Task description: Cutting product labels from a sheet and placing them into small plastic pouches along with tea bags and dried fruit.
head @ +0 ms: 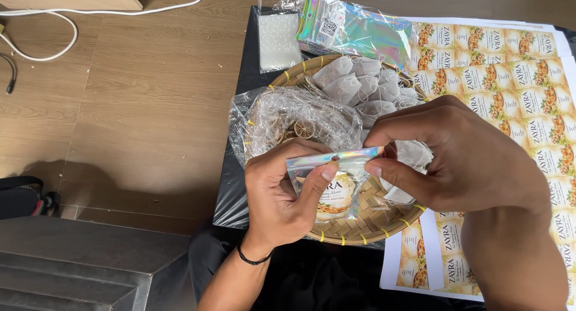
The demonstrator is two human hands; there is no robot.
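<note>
Both hands hold a small clear pouch [336,194] with an iridescent top strip and a printed label, over a woven bamboo tray [360,230]. My left hand [282,191] grips the pouch from the left, thumb on its front. My right hand [462,161] pinches the right end of the top strip between thumb and forefinger. Several white tea bags [360,86] lie in the tray behind. A crumpled clear plastic bag [294,119] with dried citrus slices sits at the tray's left.
Sheets of printed labels [522,77] lie at the right. A stack of iridescent pouches [354,26] and a clear dotted bag [277,38] rest at the back on a black cloth [249,53]. White cable [54,23] on the wooden floor at left; grey steps [78,269] bottom left.
</note>
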